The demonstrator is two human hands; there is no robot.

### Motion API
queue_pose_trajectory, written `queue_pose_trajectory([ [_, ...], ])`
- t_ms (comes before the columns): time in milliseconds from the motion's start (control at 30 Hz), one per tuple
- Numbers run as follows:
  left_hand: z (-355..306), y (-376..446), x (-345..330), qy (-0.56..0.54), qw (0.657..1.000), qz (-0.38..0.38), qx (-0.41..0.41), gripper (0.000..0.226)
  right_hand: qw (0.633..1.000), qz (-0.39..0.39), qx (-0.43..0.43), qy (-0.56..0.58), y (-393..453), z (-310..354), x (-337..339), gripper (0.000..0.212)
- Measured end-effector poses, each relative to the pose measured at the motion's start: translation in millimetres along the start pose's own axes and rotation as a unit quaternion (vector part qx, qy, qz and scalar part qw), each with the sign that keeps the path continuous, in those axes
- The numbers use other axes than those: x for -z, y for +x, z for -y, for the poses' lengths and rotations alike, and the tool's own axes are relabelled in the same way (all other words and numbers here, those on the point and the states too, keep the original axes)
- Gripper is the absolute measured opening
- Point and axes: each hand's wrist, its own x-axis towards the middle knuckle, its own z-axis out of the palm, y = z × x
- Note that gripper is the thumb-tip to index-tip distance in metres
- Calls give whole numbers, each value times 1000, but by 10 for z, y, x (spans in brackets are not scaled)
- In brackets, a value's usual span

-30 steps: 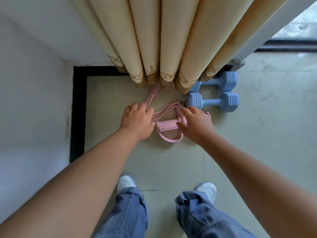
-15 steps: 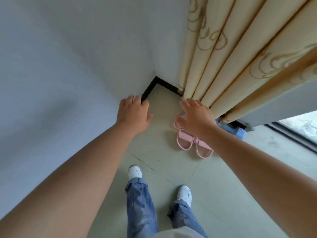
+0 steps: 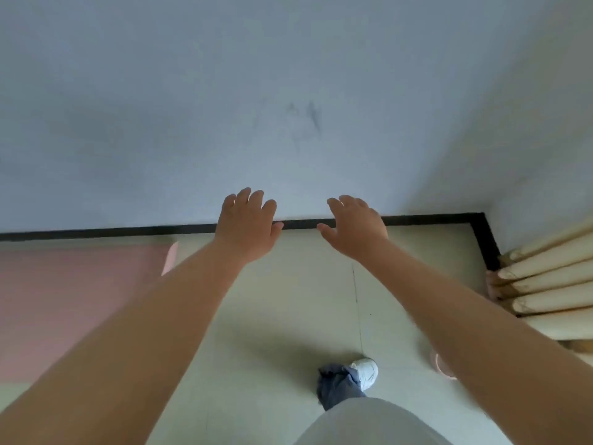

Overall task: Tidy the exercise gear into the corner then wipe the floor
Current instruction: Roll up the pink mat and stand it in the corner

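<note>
Both bare hands are stretched out in front of a pale blue-grey wall (image 3: 288, 91), the left hand (image 3: 247, 224) and the right hand (image 3: 356, 231) each spread wide with fingers apart and nothing in their grasp. A flat pink exercise mat (image 3: 73, 303) lies on the pale tiled floor (image 3: 288, 300) at the left, along the black skirting strip (image 3: 128, 233). Beneath the right forearm a small curved bit of a pink resistance band handle (image 3: 441, 369) shows, near the cream pleated curtain (image 3: 552, 284) in the corner.
</note>
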Motion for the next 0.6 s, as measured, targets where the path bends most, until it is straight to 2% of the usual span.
queue_pose_trajectory([
  [167, 1180, -1818, -369, -32, 988, 10, 149, 40, 989, -3, 149, -21, -652, 1782, -302, 50],
  [333, 1950, -3489, -793, -65, 950, 47, 303, 39, 955, 25, 290, -58, -1457, 3278, -677, 52],
  [467, 2360, -4397, -1069, -80, 914, 53, 395, 43, 919, 48, 382, -83, -1958, 4225, -908, 49],
  [600, 2772, -4938, -1298, -105, 882, 51, 457, 45, 888, 57, 445, -96, -2220, 5059, -1135, 50],
])
